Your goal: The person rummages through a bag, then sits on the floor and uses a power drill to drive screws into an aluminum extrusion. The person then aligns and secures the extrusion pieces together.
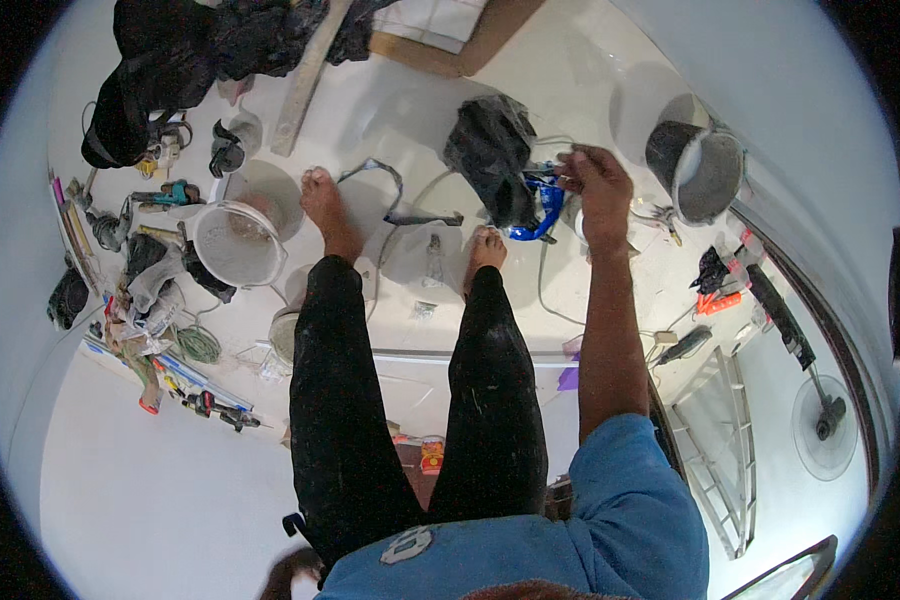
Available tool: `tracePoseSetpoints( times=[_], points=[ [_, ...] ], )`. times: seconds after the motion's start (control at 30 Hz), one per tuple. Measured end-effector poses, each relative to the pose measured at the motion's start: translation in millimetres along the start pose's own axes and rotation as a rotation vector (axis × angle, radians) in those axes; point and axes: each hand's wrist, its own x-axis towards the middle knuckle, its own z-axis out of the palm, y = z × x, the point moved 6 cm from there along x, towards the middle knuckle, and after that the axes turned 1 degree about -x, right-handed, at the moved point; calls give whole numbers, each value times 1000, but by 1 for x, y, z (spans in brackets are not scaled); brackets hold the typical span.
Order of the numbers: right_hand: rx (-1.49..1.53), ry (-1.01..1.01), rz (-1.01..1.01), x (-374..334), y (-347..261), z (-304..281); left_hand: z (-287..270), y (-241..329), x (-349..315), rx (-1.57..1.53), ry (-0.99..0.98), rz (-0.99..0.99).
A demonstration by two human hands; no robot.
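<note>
My right hand is stretched forward with its fingers bent and drawn together. Whatever is between the fingertips, if anything, is too small to make out. Just left of the fingers lies a shiny blue plastic packet on the floor. A crumpled black plastic bag rests against it. A thin cable curves along the floor below them. My left hand does not show; a blurred brown shape at the lower edge beside my blue shirt cannot be told for certain.
My bare feet stand on the pale floor. A bucket leans at the right, and a white bucket stands at the left among several power tools. A pedestal fan is at the far right. A long straight board lies beyond my feet.
</note>
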Motion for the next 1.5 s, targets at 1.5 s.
tracePoseSetpoints(
  times=[1.5],
  points=[
    [-1198,-656,154,-179,58,-36,595,22,-510,-1366,-1063,49]
  ],
)
